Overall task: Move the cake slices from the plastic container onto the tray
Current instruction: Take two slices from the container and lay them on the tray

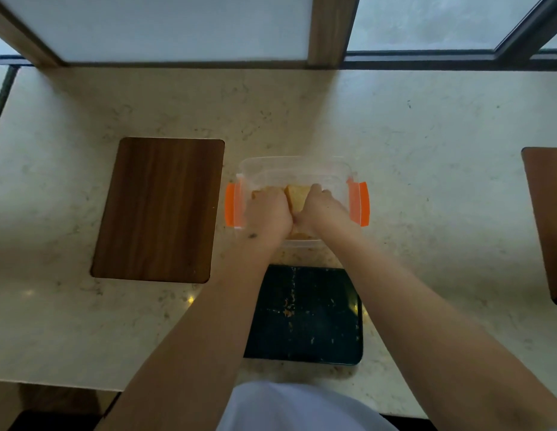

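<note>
A clear plastic container (289,169) with orange side clips stands on the counter ahead of me. Both my hands are down inside it. My left hand (266,214) and my right hand (317,209) press together around a golden cake slice (297,197), whose pale top shows between them. Another bit of cake (258,193) peeks out past my left fingers. A dark tray (317,321) speckled with crumbs lies just near of the container, partly under my forearms, with no slice on it.
A brown wooden board (159,209) lies to the left of the container. Another brown board edge (548,219) shows at the far right. The marble counter (426,150) ends at a window frame at the back.
</note>
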Demonstrator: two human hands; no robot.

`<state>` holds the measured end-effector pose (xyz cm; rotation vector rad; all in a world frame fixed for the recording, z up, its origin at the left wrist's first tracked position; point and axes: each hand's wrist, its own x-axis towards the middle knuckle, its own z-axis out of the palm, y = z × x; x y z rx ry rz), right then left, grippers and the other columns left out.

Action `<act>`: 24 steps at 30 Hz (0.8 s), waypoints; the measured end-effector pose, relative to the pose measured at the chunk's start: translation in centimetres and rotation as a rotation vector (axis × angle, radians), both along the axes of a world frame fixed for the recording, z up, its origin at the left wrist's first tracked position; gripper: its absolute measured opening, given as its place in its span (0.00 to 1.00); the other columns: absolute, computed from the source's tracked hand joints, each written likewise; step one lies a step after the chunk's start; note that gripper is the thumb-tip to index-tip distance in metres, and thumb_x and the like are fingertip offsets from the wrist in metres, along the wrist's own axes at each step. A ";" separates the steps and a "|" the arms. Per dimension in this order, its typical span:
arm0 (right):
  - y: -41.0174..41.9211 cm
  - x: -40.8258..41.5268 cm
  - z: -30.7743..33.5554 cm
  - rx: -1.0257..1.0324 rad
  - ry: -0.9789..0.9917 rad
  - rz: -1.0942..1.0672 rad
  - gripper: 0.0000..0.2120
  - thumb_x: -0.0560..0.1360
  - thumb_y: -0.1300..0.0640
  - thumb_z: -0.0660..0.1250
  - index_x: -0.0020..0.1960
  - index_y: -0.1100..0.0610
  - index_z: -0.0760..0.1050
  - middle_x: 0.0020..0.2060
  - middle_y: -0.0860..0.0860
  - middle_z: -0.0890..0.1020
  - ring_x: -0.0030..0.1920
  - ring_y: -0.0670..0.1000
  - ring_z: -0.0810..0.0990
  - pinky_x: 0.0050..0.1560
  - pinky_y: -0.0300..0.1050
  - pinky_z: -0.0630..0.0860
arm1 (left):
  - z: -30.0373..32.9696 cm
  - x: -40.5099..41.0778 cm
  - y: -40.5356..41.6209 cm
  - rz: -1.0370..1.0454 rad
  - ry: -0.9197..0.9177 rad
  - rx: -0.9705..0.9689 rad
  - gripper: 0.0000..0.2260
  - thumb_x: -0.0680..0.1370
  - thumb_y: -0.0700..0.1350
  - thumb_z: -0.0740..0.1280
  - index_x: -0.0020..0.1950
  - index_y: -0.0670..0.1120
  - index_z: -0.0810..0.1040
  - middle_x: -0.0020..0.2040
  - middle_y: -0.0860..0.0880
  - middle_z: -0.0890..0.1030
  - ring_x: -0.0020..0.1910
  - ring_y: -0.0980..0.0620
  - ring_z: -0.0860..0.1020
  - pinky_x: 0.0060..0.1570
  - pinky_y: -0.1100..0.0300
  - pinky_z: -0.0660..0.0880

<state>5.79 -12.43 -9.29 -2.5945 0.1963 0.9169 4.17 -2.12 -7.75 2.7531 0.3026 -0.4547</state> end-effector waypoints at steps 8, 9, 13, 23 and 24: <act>-0.3 0.4 -1.0 0.002 0.026 0.003 0.45 0.75 0.45 0.70 0.81 0.60 0.48 0.77 0.59 0.62 0.68 0.62 0.72 0.59 0.55 0.76 | -2.2 0.5 0.4 0.093 0.070 -0.183 0.08 0.78 0.41 0.64 0.40 0.47 0.77 0.36 0.50 0.79 0.34 0.52 0.79 0.32 0.62 0.69; -0.4 0.4 -0.8 0.007 0.037 -0.005 0.45 0.75 0.46 0.70 0.81 0.60 0.47 0.77 0.59 0.62 0.67 0.62 0.73 0.58 0.54 0.76 | -2.4 0.6 0.5 0.121 0.081 -0.228 0.08 0.78 0.41 0.64 0.40 0.46 0.78 0.36 0.49 0.80 0.35 0.51 0.79 0.32 0.60 0.71; -0.8 0.5 -0.5 0.087 0.072 -0.074 0.43 0.75 0.49 0.66 0.80 0.61 0.46 0.74 0.60 0.67 0.65 0.62 0.75 0.59 0.55 0.79 | -2.8 0.7 0.8 0.153 0.109 -0.379 0.09 0.77 0.46 0.62 0.43 0.46 0.81 0.39 0.49 0.83 0.38 0.50 0.81 0.39 0.54 0.79; -1.2 0.1 -0.8 0.099 0.126 -0.002 0.47 0.76 0.50 0.66 0.81 0.61 0.38 0.73 0.62 0.68 0.65 0.61 0.75 0.61 0.55 0.78 | -2.2 0.6 -0.5 0.107 0.102 -0.234 0.08 0.77 0.43 0.66 0.37 0.45 0.76 0.35 0.48 0.79 0.33 0.51 0.77 0.28 0.61 0.65; -1.1 0.1 -0.8 0.089 0.121 -0.007 0.47 0.76 0.51 0.66 0.81 0.60 0.39 0.74 0.62 0.67 0.65 0.62 0.75 0.62 0.56 0.78 | -2.0 0.6 -0.6 0.120 0.109 -0.263 0.09 0.76 0.42 0.67 0.36 0.46 0.75 0.35 0.48 0.79 0.34 0.50 0.77 0.28 0.61 0.65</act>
